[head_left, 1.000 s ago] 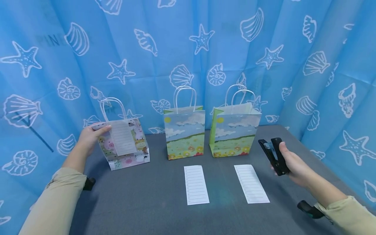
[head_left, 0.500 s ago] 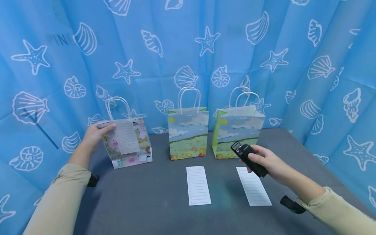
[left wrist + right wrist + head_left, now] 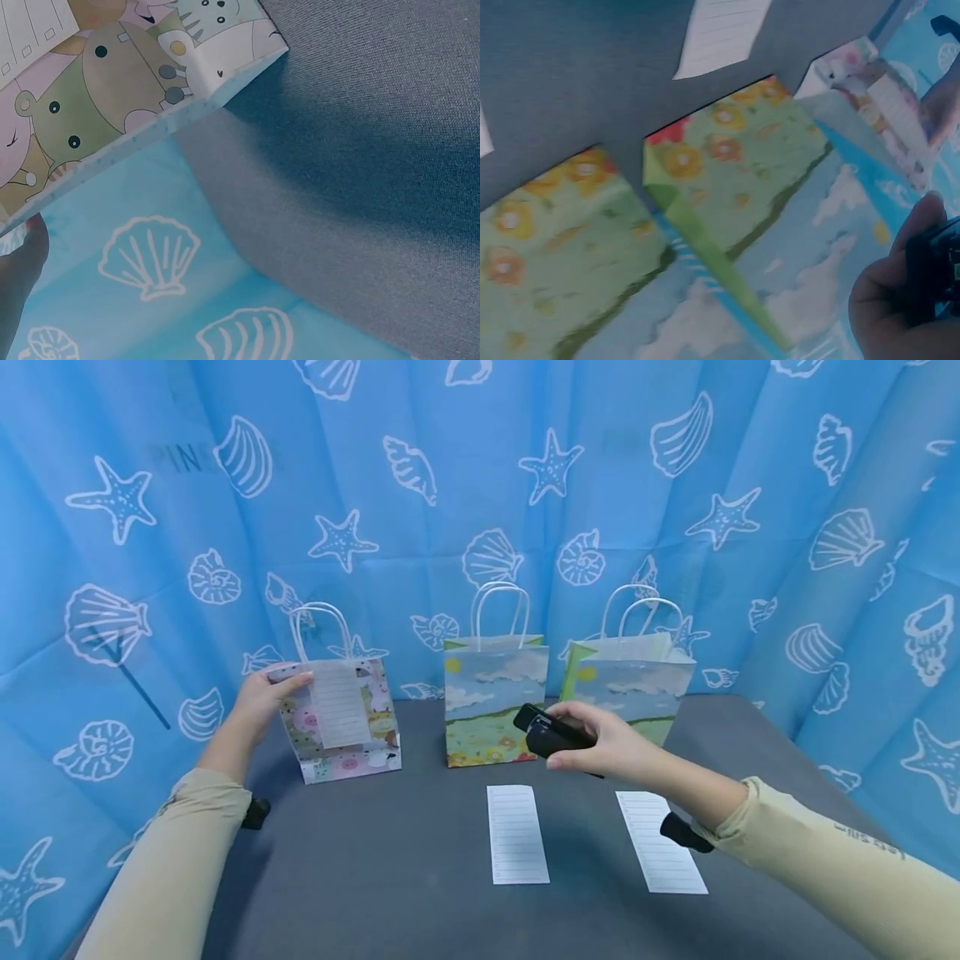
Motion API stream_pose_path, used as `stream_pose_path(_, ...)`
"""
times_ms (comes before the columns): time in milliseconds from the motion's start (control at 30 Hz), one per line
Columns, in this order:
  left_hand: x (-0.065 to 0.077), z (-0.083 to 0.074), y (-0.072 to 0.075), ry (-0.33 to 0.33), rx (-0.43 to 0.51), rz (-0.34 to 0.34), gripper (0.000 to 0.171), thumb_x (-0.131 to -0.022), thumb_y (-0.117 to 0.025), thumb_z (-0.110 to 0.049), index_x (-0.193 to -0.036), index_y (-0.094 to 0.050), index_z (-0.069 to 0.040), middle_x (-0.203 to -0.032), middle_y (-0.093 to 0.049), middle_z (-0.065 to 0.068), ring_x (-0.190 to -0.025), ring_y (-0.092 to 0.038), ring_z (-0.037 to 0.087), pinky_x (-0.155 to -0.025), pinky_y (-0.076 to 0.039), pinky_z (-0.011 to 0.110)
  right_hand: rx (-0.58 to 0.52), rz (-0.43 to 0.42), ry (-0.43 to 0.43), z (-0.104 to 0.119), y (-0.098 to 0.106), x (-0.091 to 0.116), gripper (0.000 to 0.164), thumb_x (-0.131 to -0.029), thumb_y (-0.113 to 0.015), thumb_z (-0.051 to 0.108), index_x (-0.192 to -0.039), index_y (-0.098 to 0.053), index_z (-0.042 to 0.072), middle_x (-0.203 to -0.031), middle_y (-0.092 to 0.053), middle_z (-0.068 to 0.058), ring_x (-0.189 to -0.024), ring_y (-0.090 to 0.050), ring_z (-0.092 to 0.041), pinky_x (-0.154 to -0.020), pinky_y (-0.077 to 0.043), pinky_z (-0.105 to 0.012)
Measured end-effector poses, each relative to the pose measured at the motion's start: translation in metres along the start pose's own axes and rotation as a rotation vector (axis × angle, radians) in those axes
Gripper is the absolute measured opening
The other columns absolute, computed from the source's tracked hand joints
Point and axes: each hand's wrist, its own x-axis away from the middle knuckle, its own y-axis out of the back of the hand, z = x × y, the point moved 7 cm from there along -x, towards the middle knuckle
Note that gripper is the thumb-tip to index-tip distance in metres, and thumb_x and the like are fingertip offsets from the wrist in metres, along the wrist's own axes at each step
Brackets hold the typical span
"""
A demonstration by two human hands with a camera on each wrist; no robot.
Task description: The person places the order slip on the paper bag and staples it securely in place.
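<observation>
Item: one black stapler, aloft over the middle of the bench, in the right hand. Fingers and thumb clamped round its body; nose facing the bench's left edge. Likely compact, stiff and fairly heavy for its size, smooth-cased; best gripped round the body, clear of the nose.

Item: one animal-print paper gift bag, standing toward the bench's back left corner, with white handles. Probably light, thin-walled, easily creased or tipped; best pinched at the top rim.

Item: one lined checklist slip, against that bag's front; flimsy by its look. Whether it is fastened, I cannot tell. The left hand pinches the bag's upper left corner, thumb in front at the slip's top edge. Bag and slip lie well apart from the right fingers, beyond the stapler's nose.

Item: two meadow-print gift bags, upright near the back edge: one mid-bench, one nearer the back right corner, partly behind the right hand.

Item: two further lined slips, flat on the bench, forward of those bags: one central, one toward the right edge.

Backdrop: blue seashell-print curtain behind the back edge.
</observation>
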Motion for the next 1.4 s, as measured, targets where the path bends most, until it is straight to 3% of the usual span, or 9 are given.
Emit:
stream_pose_path(300, -0.001, 0.002, 0.004, -0.003, 0.013, -0.003, 0.067, -0.089, -0.066, -0.048, -0.13, -0.052, 0.002, -0.114, -0.056, 0.008, -0.121, -0.042, 0.03, -0.109, -0.022, 0.056, 0.092, 0.036, 0.051, 0.018, -0.017, -0.021, 0.063, -0.083, -0.079, 0.022, -0.133, -0.049, -0.002, -0.119, -0.061, -0.015, -0.104, -0.058, -0.027, -0.08, -0.051, -0.036)
stream_pose_path(500, 0.0, -0.002, 0.006, -0.028, 0.018, -0.004, 0.057, -0.09, -0.067, -0.046, -0.123, -0.057, -0.001, -0.105, -0.056, -0.002, -0.109, -0.046, 0.021, -0.108, -0.024, 0.054, 0.239, 0.042, 0.091, 0.032, -0.022, -0.032, 0.067, -0.081, -0.081, 0.023, -0.134, -0.049, -0.002, -0.122, -0.059, -0.017, -0.105, -0.059, -0.029, -0.08, -0.052, -0.037)
stream_pose_path(733, 0.001, -0.004, 0.004, -0.041, 0.019, 0.004, 0.06, -0.091, -0.066, -0.045, -0.128, -0.055, 0.001, -0.1, -0.057, -0.008, -0.104, -0.049, 0.015, -0.105, -0.03, 0.051, 0.382, 0.053, 0.142, 0.049, -0.028, -0.047, 0.071, -0.079, -0.083, 0.024, -0.136, -0.049, -0.001, -0.12, -0.061, -0.018, -0.097, -0.062, -0.026, -0.073, -0.053, -0.034)
stream_pose_path(933, 0.001, -0.004, 0.003, -0.045, 0.018, -0.002, 0.065, -0.091, -0.067, -0.045, -0.131, -0.053, 0.004, -0.102, -0.059, -0.004, -0.104, -0.049, 0.018, -0.105, -0.03, 0.051, 0.643, 0.045, 0.203, 0.069, -0.034, -0.061, 0.073, -0.076, -0.083, 0.036, -0.136, -0.054, 0.005, -0.113, -0.066, -0.012, -0.085, -0.061, -0.021, -0.067, -0.049, -0.033)
stream_pose_path(1067, 0.001, -0.003, 0.003, -0.038, 0.021, -0.007, 0.065, -0.09, -0.067, -0.046, -0.131, -0.053, 0.004, -0.106, -0.059, 0.0, -0.109, -0.049, 0.022, -0.106, -0.029, 0.052, 0.759, 0.051, 0.252, 0.082, -0.041, -0.071, 0.075, -0.075, -0.082, 0.043, -0.136, -0.055, 0.009, -0.109, -0.068, -0.008, -0.082, -0.061, -0.019, -0.066, -0.047, -0.033)
stream_pose_path(1233, 0.002, -0.003, 0.003, -0.031, 0.002, -0.013, 0.065, -0.091, -0.065, -0.045, -0.132, -0.053, 0.004, -0.119, -0.056, 0.014, -0.116, -0.046, 0.029, -0.106, -0.029, 0.052, 0.76, 0.068, 0.188, 0.085, -0.047, -0.084, 0.074, -0.077, -0.081, 0.045, -0.134, -0.05, 0.009, -0.095, -0.066, -0.004, -0.076, -0.059, -0.017, -0.064, -0.046, -0.032)
stream_pose_path(1400, -0.001, -0.004, 0.001, -0.034, -0.022, -0.01, 0.066, -0.092, -0.064, -0.045, -0.134, -0.051, 0.004, -0.129, -0.052, 0.022, -0.119, -0.044, 0.033, -0.105, -0.031, 0.051, 0.737, 0.086, 0.158, 0.09, -0.051, -0.097, 0.069, -0.079, -0.08, 0.043, -0.131, -0.05, 0.009, -0.1, -0.066, -0.006, -0.081, -0.06, -0.018, -0.068, -0.047, -0.034)
